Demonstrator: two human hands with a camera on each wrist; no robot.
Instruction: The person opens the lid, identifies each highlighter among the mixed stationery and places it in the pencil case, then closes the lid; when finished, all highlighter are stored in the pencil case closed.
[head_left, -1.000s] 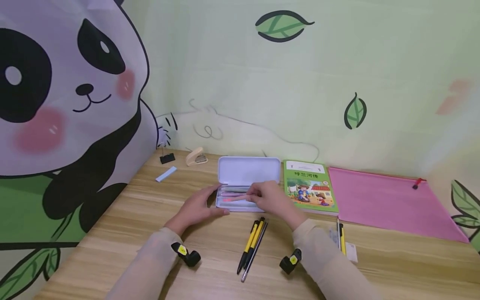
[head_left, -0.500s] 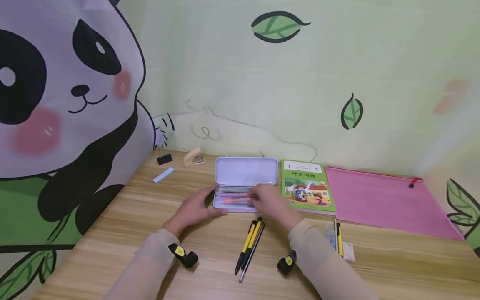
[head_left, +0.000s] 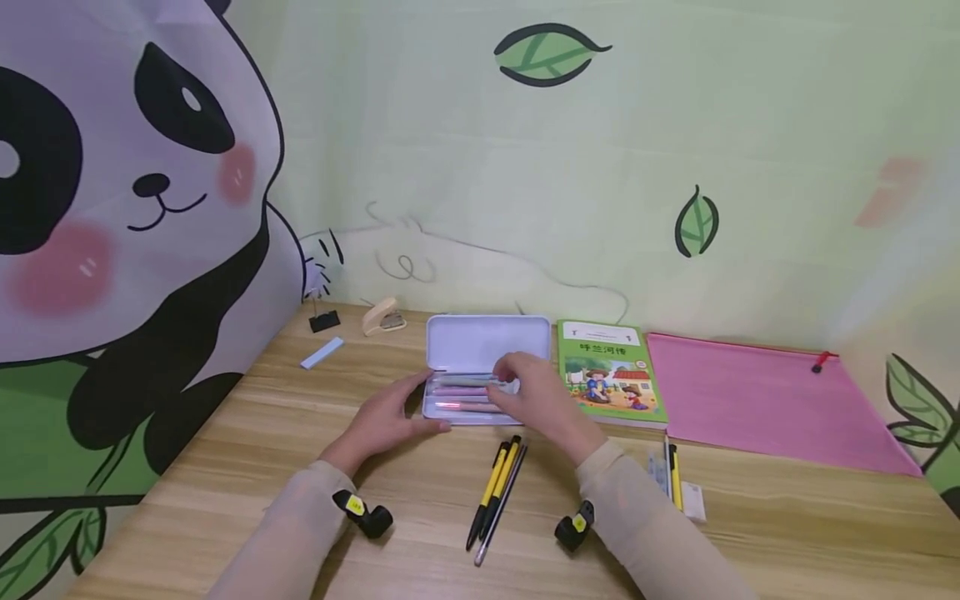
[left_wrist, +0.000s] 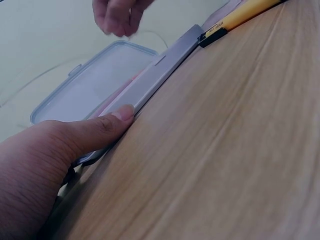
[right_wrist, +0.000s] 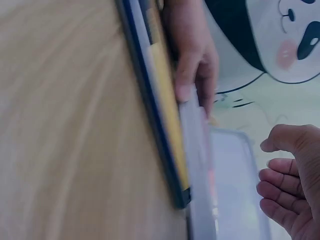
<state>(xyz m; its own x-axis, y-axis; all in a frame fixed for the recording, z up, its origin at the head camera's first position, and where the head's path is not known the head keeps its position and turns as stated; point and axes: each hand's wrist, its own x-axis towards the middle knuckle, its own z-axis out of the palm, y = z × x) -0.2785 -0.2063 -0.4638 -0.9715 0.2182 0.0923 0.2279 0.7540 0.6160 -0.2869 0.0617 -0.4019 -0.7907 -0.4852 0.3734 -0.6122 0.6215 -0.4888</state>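
Note:
A pale lilac pencil case (head_left: 487,340) lies on the table with its lid raised against the wall side. Several pens lie lengthwise inside it, among them a pinkish pen (head_left: 468,407) nearest the front. My left hand (head_left: 384,421) grips the left end of the case; in the left wrist view the thumb (left_wrist: 120,114) presses on its front wall. Above the right part of the case hovers my right hand (head_left: 542,400), its fingers (right_wrist: 282,192) loosely bent with nothing between them. It hides the right ends of the pens in the head view.
Two yellow-and-black pens (head_left: 497,483) and a pencil (head_left: 501,505) lie before the case. To its right are a green book (head_left: 611,371) and a pink pouch (head_left: 772,400). A stapler (head_left: 384,317), a binder clip (head_left: 325,321) and a blue strip (head_left: 322,352) sit back left.
My right hand has let go of the pinkish pen, which now lies in the case, and has risen off it. The left hand keeps its place. The head view has shifted slightly.

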